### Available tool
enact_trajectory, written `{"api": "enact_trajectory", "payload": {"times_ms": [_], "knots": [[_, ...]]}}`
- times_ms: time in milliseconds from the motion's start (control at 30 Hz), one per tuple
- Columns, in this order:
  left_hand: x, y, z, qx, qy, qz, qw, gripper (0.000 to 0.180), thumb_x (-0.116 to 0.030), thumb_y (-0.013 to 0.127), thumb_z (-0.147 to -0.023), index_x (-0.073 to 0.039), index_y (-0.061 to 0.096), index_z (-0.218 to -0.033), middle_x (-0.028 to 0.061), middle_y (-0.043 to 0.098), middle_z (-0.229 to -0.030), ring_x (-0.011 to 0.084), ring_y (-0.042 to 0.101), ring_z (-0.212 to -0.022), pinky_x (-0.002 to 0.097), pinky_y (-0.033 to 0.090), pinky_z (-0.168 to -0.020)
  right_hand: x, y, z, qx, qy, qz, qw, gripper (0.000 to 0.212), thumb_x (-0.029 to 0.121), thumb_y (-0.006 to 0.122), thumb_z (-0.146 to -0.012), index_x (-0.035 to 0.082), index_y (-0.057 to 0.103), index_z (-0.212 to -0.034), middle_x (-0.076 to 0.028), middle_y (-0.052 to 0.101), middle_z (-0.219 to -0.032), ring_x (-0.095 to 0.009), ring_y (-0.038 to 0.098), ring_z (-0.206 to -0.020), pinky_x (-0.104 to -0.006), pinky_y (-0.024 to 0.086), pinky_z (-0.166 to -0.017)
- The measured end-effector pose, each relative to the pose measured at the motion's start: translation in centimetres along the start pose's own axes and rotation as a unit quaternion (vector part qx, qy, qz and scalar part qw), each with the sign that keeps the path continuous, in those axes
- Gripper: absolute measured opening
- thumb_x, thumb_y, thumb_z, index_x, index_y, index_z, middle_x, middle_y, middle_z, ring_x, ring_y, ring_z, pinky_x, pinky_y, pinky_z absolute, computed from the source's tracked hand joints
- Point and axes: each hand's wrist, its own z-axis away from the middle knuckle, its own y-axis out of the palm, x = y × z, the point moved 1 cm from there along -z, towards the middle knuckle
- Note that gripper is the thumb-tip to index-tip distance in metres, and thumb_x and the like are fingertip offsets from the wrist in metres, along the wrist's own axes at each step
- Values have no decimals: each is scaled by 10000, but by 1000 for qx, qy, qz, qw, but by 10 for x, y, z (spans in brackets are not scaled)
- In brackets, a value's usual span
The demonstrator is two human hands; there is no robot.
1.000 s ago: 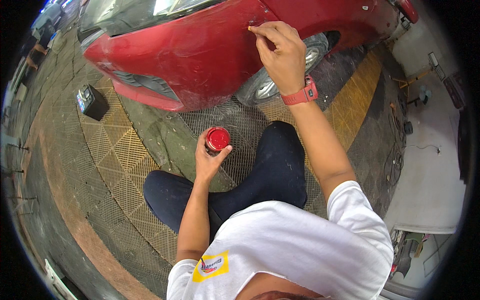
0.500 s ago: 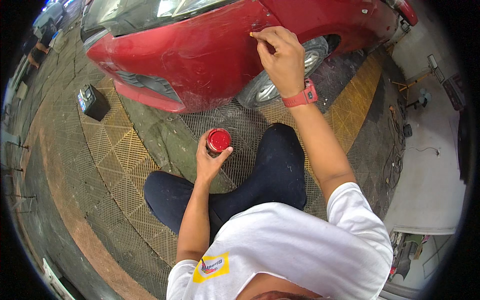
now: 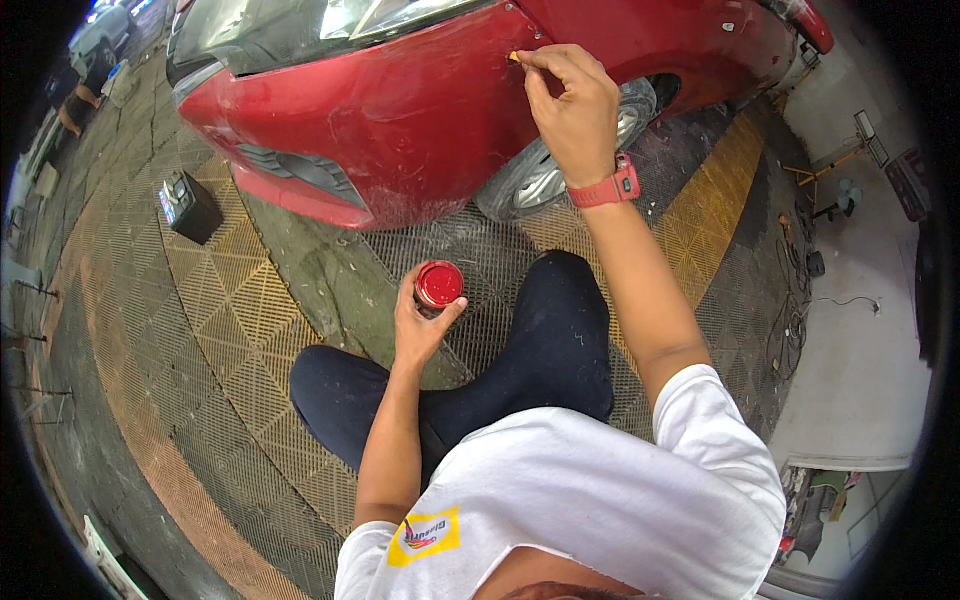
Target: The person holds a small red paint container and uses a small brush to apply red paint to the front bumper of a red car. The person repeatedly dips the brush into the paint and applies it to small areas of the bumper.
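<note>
My left hand (image 3: 421,325) is wrapped round a small open cup of red paint (image 3: 439,285), upright in front of my knees. At the red car's front bumper (image 3: 400,120), my right hand (image 3: 573,112) pinches a small yellow piece (image 3: 516,57) between thumb and fingertips. Its tip is dark and lies at or very near the bumper, close to the seam with the fender; whether it touches I cannot tell. Most of the piece is hidden by the fingers. Pale scuffs mark the red surface around it.
The front wheel (image 3: 540,180) stands just below my right wrist. A black battery-like box (image 3: 190,208) sits on the grated floor (image 3: 240,310) to the left. At the right are a yellow stand (image 3: 825,170), a small fan (image 3: 848,195) and loose cables (image 3: 790,320) by the wall.
My right hand, with the yellow piece, has shifted slightly right and up along the bumper; more of the piece shows. The left hand holds the cup almost still.
</note>
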Motion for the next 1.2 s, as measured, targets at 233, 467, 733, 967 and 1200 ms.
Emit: {"api": "enact_trajectory", "payload": {"times_ms": [233,467,733,967,1200], "knots": [[1,-3,0,0,13,-25,1000,898,-249,1065,-877,9,614,-1609,182,736,-1505,300,728,-1409,443,586,-1214,1,2,-1,1,1,-2,1000,180,2,825,-977,51,917,-1124,-106,868,-1093,-301,830,-1030,-404,631,-955],[0,-1,0,-1,3,3,1000,884,-253,1062,-881,9,620,-1601,183,740,-1499,310,733,-1399,443,584,-1209,-6,1,0,3,9,2,1000,136,83,834,-980,96,915,-1089,-78,843,-1087,-334,796,-1030,-480,624,-959],[0,0,1,-7,1,4,1000,875,-264,1063,-879,9,631,-1589,184,745,-1490,305,741,-1387,441,589,-1203,-8,1,-4,-3,10,-13,1000,129,75,839,-981,94,913,-1085,-78,850,-1091,-331,799,-1024,-470,619,-967],[-4,2,2,-3,-8,18,1000,876,-235,1064,-876,12,623,-1591,180,735,-1486,297,734,-1394,438,603,-1187,-5,1,-3,5,2,1,1000,137,69,831,-990,80,912,-1099,-84,855,-1089,-327,805,-1030,-455,620,-967],[0,2,0,-1,-3,8,1000,858,-227,1057,-879,6,628,-1585,175,736,-1488,295,741,-1376,434,604,-1183,-3,1,3,3,2,5,1000,138,60,835,-982,81,908,-1097,-87,854,-1093,-325,804,-1038,-452,618,-968]]}}
